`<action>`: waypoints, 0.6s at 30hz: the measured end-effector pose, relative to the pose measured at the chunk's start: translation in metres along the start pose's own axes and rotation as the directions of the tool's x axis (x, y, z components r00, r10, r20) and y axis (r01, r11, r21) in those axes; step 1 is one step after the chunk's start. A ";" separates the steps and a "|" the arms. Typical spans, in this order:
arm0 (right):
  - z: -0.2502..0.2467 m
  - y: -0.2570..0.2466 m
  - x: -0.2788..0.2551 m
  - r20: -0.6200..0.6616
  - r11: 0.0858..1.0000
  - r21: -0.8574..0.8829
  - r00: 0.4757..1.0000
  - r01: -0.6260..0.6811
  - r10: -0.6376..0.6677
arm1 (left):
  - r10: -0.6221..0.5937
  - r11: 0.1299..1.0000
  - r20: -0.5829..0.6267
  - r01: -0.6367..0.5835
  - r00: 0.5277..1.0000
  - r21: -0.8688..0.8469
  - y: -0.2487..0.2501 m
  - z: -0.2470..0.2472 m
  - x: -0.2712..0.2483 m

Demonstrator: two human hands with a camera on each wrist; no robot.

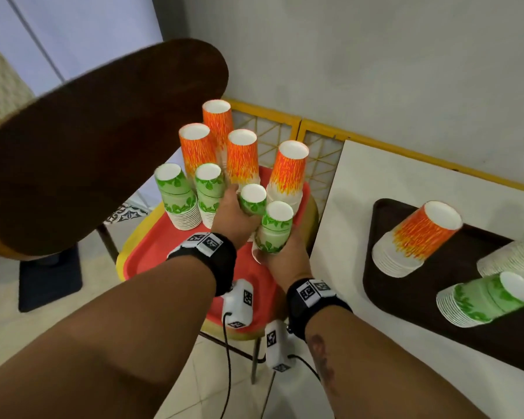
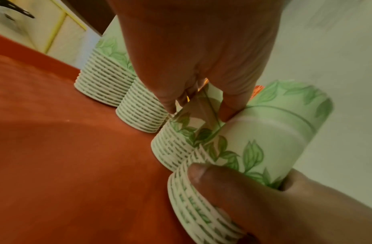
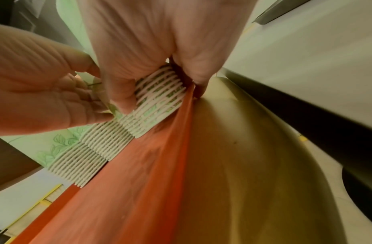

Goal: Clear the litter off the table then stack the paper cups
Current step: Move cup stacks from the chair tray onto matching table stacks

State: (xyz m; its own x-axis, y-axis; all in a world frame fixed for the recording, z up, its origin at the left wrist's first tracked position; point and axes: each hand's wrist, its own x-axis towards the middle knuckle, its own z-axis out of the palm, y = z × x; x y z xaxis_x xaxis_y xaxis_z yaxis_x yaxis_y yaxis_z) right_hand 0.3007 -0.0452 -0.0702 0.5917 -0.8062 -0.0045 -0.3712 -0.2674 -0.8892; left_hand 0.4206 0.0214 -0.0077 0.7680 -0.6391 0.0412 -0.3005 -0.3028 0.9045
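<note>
Green leaf-print cups stood upside down on the red tray (image 1: 152, 252). Left hand (image 1: 233, 216) gripped one stack (image 1: 252, 199) at the tray's far middle; right hand (image 1: 280, 255) clasped a tilted stack (image 1: 274, 228) just beside it, nearer the tray's right edge.

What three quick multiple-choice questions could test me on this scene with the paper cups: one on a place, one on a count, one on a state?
1. Where do the upside-down stacks of orange flame-patterned paper cups near the hands stand?
A. on the red plastic tray
B. on the floor
C. on the dark round board

2. How many orange stacks stand on that tray?
A. two
B. four
C. six

3. What is the right hand doing?
A. hanging idle
B. pressing flat on the tray
C. gripping a stack of green leaf-patterned paper cups

Answers: 1 A, their rims sit on red; 2 B, four white bases show; 3 C, the thumb curls over the stack's rims.
</note>
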 end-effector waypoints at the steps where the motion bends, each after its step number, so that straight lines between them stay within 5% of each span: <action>1: 0.000 0.001 0.000 -0.007 1.000 0.001 1.000 0.001 -0.001 | -0.031 0.999 0.012 0.031 0.999 0.011 -0.004 0.001 0.003; 9: -0.014 -0.007 -0.012 -0.055 0.991 0.131 0.998 -0.016 0.023 | -0.225 0.970 0.081 0.231 0.971 -0.072 -0.023 0.010 0.003; 18: -0.014 0.000 -0.019 -0.120 0.993 0.116 0.992 -0.014 0.028 | -0.110 0.994 0.101 0.108 0.989 0.023 -0.056 0.022 0.009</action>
State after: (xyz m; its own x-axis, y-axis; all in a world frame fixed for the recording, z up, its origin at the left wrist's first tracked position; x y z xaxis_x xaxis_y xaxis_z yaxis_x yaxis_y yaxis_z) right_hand 0.2797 -0.0377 -0.0633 0.4910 -0.8708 0.0251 -0.2944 -0.1930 -0.9360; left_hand 0.4322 0.0169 -0.0669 0.7353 -0.6701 -0.1014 -0.2287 -0.3862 0.8936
